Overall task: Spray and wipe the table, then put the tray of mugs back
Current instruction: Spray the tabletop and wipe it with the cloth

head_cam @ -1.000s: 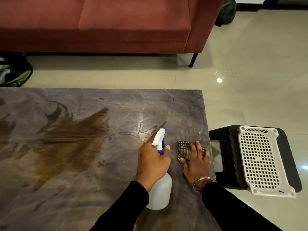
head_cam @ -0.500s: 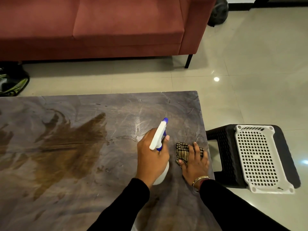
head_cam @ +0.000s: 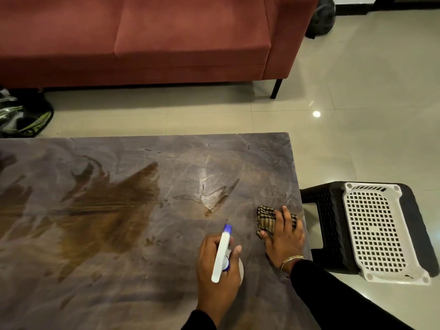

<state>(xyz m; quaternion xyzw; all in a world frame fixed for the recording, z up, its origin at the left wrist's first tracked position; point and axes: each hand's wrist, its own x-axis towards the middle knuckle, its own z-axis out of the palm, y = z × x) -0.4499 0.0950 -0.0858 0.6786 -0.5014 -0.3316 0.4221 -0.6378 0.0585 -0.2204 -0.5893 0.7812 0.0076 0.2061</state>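
At the far left, a dark bag with green trim point(head_cam: 23, 116) is seen on the tiled floor point(head_cam: 357, 103), partly cut off by the frame. Behind it, a red sofa point(head_cam: 142, 39) is stretched along the top of the view, and one black leg is shown at its right end.

The lower left and middle are filled by the table point(head_cam: 262, 158), a dark, marbled surface. A wide brown wet patch point(head_cam: 107, 210) is spread across its left half, and thin smeared streaks are seen toward the middle.

Right of centre, a spray bottle point(head_cam: 222, 251) is grasped by the left hand point(head_cam: 217, 270), whose fingers are curled round the neck. The white trigger head and blue nozzle are pointed away toward the far side of the table. The bottle's body is mostly covered by the hand, so any label is hidden.

Just beside it, a checked brown cloth point(head_cam: 266, 217) is bunched on the table near the right edge. It is pressed down by the right hand point(head_cam: 284, 236), laid flat with fingers spread over the fabric. Bangles point(head_cam: 289, 262) are worn at that wrist, above a black sleeve point(head_cam: 333, 294).

Beyond the table's right edge, a black stool point(head_cam: 326, 222) is set on the floor, and a white perforated tray point(head_cam: 376, 234) is laid on top of it. A dark rounded object point(head_cam: 321, 17), too dim to be identified, is seen past the sofa's right end.
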